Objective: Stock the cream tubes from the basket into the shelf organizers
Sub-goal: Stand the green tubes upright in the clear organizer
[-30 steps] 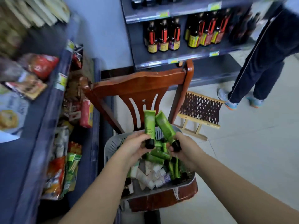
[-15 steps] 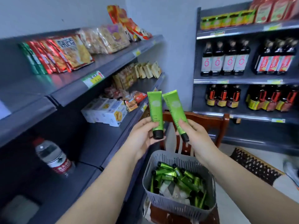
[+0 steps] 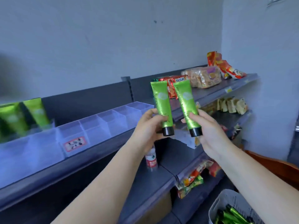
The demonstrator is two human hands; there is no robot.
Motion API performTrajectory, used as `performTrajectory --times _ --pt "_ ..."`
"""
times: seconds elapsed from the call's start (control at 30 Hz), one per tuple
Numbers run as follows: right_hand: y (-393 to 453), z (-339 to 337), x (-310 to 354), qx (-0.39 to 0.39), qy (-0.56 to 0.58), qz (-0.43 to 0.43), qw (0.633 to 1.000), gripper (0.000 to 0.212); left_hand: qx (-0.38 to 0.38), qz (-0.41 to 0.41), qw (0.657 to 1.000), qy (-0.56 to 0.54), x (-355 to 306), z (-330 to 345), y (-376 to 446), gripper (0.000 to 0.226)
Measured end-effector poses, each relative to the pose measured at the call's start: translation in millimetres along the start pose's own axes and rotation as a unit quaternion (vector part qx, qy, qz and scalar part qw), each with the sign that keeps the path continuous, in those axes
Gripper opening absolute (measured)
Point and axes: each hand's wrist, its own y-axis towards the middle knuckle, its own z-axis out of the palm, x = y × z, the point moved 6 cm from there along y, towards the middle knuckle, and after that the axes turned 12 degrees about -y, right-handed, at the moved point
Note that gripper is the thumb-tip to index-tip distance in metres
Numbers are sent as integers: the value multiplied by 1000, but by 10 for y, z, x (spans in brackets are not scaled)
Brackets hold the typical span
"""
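Observation:
My left hand [image 3: 148,126] grips one green cream tube [image 3: 161,104] upright, black cap down. My right hand [image 3: 208,130] grips a second green cream tube [image 3: 186,104] the same way, just to its right. Both tubes hover in front of the right end of the clear shelf organizer [image 3: 103,125], a row of several see-through compartments on the grey shelf. Two green tubes [image 3: 24,117] stand in the organizer's far-left compartments. The grey basket [image 3: 226,201] with several more green tubes shows at the bottom right corner.
Snack packets [image 3: 200,76] lie on the upper shelf to the right. A small water bottle [image 3: 151,159] stands on the lower shelf under my left hand. More snack bags [image 3: 192,177] hang on lower shelves. A wooden chair back [image 3: 275,165] is at the right edge.
Both hands lifted the two tubes out of the basket and carried them up and left. My view swung from the basket and chair to the shelf organizer.

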Motion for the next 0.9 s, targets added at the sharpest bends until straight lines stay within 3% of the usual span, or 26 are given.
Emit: performTrajectory --times 0.2,0.47,0.67,0.9 --pt "-59 1363 256 117 106 10 987 18 -76 73 990 91 -905 -808 -532 21" --pt "-171 2865 532 225 96 -39 969 18 -183 144 965 117 -1888 -1837 -1112 11" --pt "-152 3655 691 268 81 -76 957 15 -225 181 939 188 -2488 -2464 -1348 22" --pt "109 4251 725 310 33 -84 946 18 -231 170 914 287 -2880 -2993 -1243 36"
